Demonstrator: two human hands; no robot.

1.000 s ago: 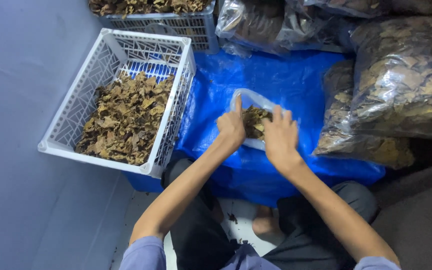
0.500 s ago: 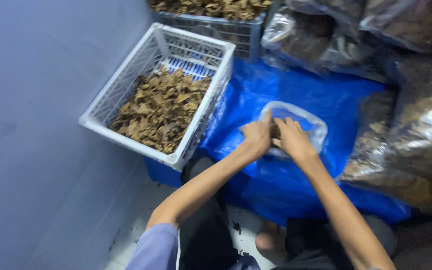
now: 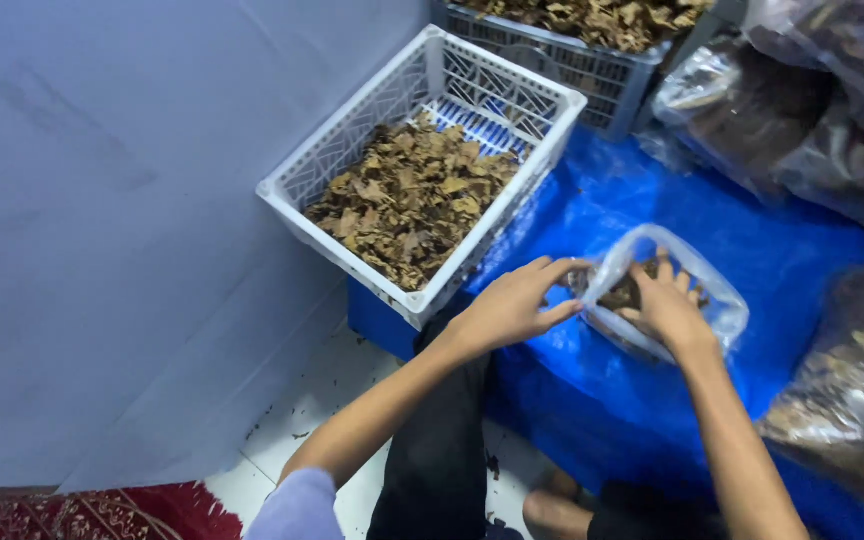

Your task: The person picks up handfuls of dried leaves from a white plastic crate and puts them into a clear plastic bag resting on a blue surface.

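A small clear plastic bag (image 3: 704, 290) with dark dried pieces inside lies on the blue tarp (image 3: 642, 390) in front of me. My left hand (image 3: 514, 302) pinches the bag's left edge near its mouth. My right hand (image 3: 665, 303) rests over the bag's opening, fingers spread on the plastic and the contents. To the left of my hands stands a white plastic crate (image 3: 344, 165) partly filled with brown dried leaves (image 3: 410, 200).
A grey crate (image 3: 592, 70) heaped with dried leaves stands behind the white one. Large clear sacks (image 3: 802, 110) of dark dried material line the right side, with another sack (image 3: 852, 390) at lower right. A pale blue wall (image 3: 102, 200) runs along the left. White floor tile (image 3: 322, 400) lies below.
The view has swung left and down, so the crates and bag sit further right. Both hands stay on the small bag, the left now pinching its edge.
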